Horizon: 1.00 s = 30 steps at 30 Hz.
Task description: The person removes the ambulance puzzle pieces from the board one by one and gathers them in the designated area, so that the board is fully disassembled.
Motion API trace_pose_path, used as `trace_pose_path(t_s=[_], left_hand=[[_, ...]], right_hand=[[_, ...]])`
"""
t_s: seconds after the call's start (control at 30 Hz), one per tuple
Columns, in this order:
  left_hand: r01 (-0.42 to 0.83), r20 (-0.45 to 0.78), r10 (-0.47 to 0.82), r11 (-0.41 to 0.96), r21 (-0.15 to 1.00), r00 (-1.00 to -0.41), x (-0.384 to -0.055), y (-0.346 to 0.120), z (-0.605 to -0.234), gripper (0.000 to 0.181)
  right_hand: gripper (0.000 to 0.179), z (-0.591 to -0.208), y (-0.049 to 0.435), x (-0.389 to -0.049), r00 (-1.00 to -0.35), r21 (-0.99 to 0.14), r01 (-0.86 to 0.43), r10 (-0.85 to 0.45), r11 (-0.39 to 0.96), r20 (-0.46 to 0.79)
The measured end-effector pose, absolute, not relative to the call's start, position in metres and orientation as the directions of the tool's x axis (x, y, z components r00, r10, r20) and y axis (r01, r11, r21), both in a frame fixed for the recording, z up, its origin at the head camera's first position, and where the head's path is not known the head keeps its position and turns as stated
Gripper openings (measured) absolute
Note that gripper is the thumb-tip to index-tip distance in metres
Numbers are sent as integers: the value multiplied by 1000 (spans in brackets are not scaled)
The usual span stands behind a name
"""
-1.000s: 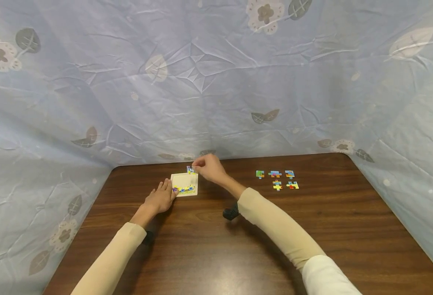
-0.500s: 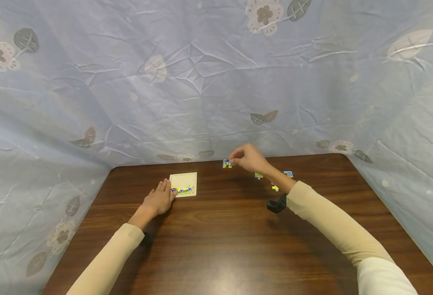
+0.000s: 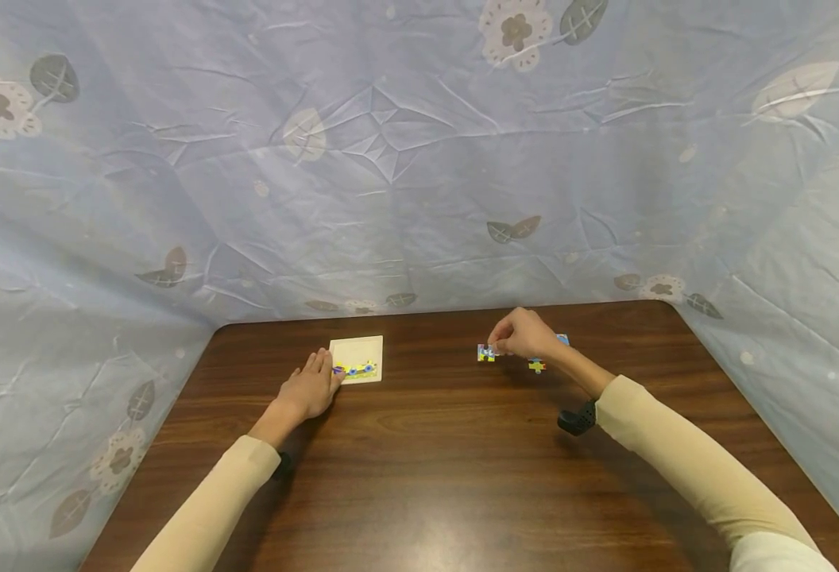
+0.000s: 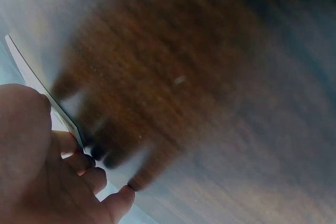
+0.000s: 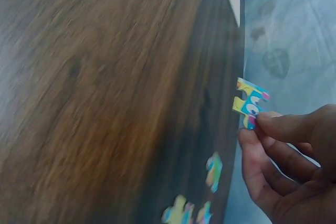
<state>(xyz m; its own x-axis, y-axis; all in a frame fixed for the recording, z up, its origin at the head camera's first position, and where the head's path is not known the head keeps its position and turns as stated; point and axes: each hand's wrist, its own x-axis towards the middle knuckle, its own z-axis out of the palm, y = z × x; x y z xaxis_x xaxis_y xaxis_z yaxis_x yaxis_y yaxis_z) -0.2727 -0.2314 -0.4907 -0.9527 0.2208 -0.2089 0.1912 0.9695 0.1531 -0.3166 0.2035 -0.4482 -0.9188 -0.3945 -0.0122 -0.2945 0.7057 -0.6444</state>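
Between thumb and fingertips, my right hand pinches a jigsaw puzzle piece printed in yellow and blue with cartoon eyes. Over at the left, my left hand lies with extended fingers on the left edge of a pale square puzzle frame. A strip of joined pieces, yellow with blue round shapes, fills the bottom of that frame; its upper part shows bare backing. In the right wrist view, loose puzzle pieces lie on the table beneath my right hand. That hand and forearm hide some of them in the head view.
The brown wood-grain table ends at the back against a bluish-grey floral cloth, which also hangs along both sides. A loose yellow-green piece lies just in front of my right wrist, and a blue one behind it.
My right hand has carried the pinched puzzle piece from above the frame rightward to the loose pieces, and come lower in the last half second. My left hand stays on the frame.
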Motion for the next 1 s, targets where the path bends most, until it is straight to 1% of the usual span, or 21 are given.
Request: trace_pose_path(t_s=[0.23,0.33,0.47,0.7,1.0], left_hand=[[200,-203,227,969,146,-953,-273,-231,-490,72],[198,-197,224,969,146,-955,-273,-231,-490,72],[192,-195,219,970,150,-956,-273,-230,-490,71],[189,-215,218,971,150,-952,-272,-231,-491,72],[196,-206,226,968,158,-952,-271,-231,-490,72]], right_hand=[[10,-461,226,-320,-929,-648,-227,-361,727,-80],[15,-463,229,-321,-930,-640,-213,-354,738,-99],[20,-463,231,-320,-930,-625,-215,-353,750,-103],[20,-465,230,-320,-926,-621,-204,-355,757,-129],[18,-462,224,-321,-924,-547,-245,-364,800,-119]])
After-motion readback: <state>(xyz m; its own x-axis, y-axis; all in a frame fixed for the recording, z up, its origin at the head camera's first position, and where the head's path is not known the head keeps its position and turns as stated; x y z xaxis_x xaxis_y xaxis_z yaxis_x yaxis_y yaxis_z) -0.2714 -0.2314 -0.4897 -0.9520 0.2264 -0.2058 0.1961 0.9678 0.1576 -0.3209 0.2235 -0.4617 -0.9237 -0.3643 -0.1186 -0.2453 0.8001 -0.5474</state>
